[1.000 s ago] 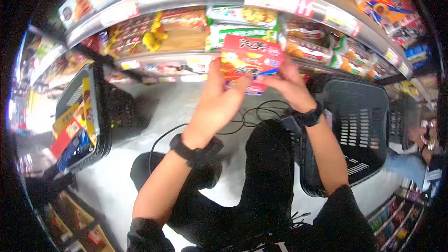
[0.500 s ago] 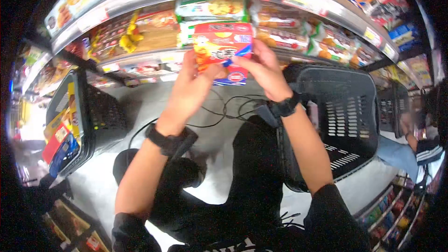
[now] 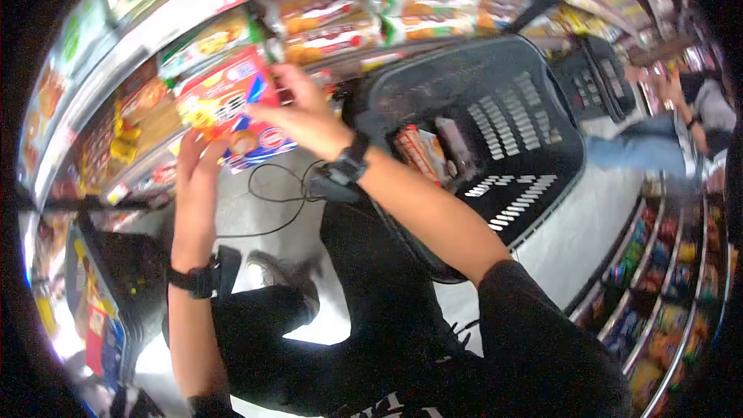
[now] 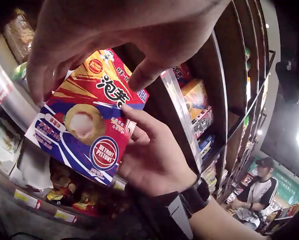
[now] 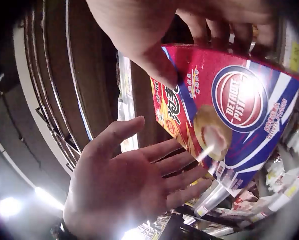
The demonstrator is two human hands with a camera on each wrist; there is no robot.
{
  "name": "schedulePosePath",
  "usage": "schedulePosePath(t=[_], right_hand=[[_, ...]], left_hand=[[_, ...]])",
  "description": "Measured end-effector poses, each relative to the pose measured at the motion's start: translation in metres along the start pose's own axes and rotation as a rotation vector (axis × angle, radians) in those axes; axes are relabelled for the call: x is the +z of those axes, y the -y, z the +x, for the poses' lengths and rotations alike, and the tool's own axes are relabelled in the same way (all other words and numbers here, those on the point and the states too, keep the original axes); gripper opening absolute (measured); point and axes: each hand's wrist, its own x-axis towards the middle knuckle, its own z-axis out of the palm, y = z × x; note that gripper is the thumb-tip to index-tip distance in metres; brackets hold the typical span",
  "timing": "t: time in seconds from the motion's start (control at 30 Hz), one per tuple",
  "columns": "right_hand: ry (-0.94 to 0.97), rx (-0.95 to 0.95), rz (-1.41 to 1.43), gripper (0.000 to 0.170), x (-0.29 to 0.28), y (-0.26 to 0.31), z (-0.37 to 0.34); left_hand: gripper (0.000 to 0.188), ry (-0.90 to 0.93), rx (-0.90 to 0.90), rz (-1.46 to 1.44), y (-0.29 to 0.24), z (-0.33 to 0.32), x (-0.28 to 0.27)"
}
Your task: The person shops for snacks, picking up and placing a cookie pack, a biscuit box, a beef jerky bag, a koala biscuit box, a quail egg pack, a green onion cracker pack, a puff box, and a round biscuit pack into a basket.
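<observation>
A red and blue snack box point(image 3: 228, 104) with a Detroit Pistons logo is held tilted in front of the shelf. My right hand point(image 3: 309, 116) grips its right side; in the right wrist view the thumb point(image 5: 162, 70) presses the printed face and the fingers reach behind. My left hand point(image 3: 200, 186) is at the lower left edge of the box. The right wrist view shows that left palm point(image 5: 124, 185) turned up, fingers extended and overlapped by the box edge. From the left wrist, the box face point(image 4: 84, 122) shows a round cream-filled puff.
Packaged biscuits point(image 3: 325, 27) line the shelf ahead. A black basket point(image 3: 426, 93) with a few packages point(image 3: 424, 155) stands at my right, another basket point(image 3: 128, 263) at my left. A cable point(image 3: 267, 205) lies on the floor. Another person point(image 3: 700, 116) is at far right.
The head view has swung right, bringing more of the right basket into sight. The box has tilted, and my left hand's grip has loosened with its fingers straightened, while my right hand keeps hold.
</observation>
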Motion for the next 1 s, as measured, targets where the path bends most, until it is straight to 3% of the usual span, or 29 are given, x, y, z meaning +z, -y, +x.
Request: schedulePosePath(t=[0.03,0.2,0.43,1.0], right_hand=[[-0.027,-0.059,0.067,0.057,0.003,-0.012,-0.001],[-0.063,-0.012,-0.04,0.059,0.0,0.006,-0.008],[-0.1,-0.008,0.12,0.06,0.004,-0.009,-0.013],[-0.183,0.046,-0.06,0.061,0.007,0.006,-0.017]], left_hand=[[0.064,-0.074,-0.045,0.029,0.006,0.001,0.0],[0.068,0.024,-0.026,0.086,0.005,0.006,0.001],[0.066,-0.009,-0.037,0.11,0.014,0.011,-0.002],[0.065,0.027,-0.022,0.101,0.005,-0.001,-0.005]])
